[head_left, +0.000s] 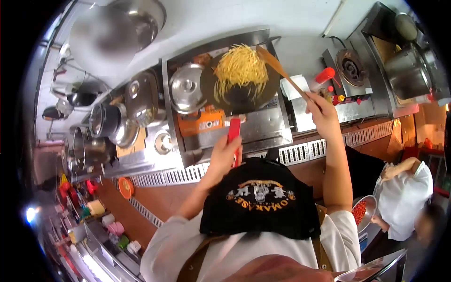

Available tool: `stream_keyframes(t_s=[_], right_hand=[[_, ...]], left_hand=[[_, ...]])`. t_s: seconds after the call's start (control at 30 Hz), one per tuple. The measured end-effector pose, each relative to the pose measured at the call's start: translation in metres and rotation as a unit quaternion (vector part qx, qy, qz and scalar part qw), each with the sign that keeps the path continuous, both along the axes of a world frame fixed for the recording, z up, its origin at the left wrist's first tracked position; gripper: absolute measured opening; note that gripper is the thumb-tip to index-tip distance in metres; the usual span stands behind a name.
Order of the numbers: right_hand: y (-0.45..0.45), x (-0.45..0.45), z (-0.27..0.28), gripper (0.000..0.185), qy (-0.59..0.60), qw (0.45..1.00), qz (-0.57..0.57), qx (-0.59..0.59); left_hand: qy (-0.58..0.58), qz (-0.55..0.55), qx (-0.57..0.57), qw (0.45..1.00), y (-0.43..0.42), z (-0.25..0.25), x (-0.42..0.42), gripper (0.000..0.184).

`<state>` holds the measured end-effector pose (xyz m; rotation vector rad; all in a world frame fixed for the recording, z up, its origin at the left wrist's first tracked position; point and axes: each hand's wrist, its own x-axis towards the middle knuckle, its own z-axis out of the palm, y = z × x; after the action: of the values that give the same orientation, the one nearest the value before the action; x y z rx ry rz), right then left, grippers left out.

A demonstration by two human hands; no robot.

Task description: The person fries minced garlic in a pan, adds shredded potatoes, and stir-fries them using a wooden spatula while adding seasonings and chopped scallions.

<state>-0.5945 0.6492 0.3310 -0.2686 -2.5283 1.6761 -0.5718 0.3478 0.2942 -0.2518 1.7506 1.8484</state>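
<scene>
My left hand [224,154] is closed around the red handle of a wok [221,105]. A heap of yellow, thin-cut strips [242,66], perhaps potato or noodles, fills the far part of the wok, with some strands trailing toward me. In my right hand [323,112] is the long handle of a wooden spatula [277,66]. Its blade meets the right side of the heap. Beside the wok on the left sits a round metal lid [188,88], and an orange box [201,123] lies just in front of it.
Red-capped bottles [324,76] and a gas burner [351,67] stand to the right, with a large steel pot [408,75] beyond. Pots [103,120] crowd the left counter. Behind on the right, another person [404,197] in white holds a metal bowl [369,211] of red pieces.
</scene>
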Motion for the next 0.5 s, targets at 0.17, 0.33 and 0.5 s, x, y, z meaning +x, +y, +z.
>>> stream_keyframes(t_s=[0.17, 0.33, 0.5], right_hand=[[-0.023, 0.002, -0.009, 0.029, -0.002, 0.996, -0.063, -0.061], [-0.077, -0.013, -0.048, 0.032, 0.184, 0.975, -0.100, 0.072], [-0.104, -0.023, -0.184, 0.032, 0.027, 0.980, -0.053, 0.190]], left_hand=[[-0.038, 0.041, 0.059, 0.997, 0.016, -0.060, -0.066, 0.022], [-0.053, 0.037, 0.061, 0.996, 0.017, -0.104, -0.079, 0.020], [-0.026, 0.030, 0.072, 0.997, 0.018, -0.133, -0.073, 0.020]])
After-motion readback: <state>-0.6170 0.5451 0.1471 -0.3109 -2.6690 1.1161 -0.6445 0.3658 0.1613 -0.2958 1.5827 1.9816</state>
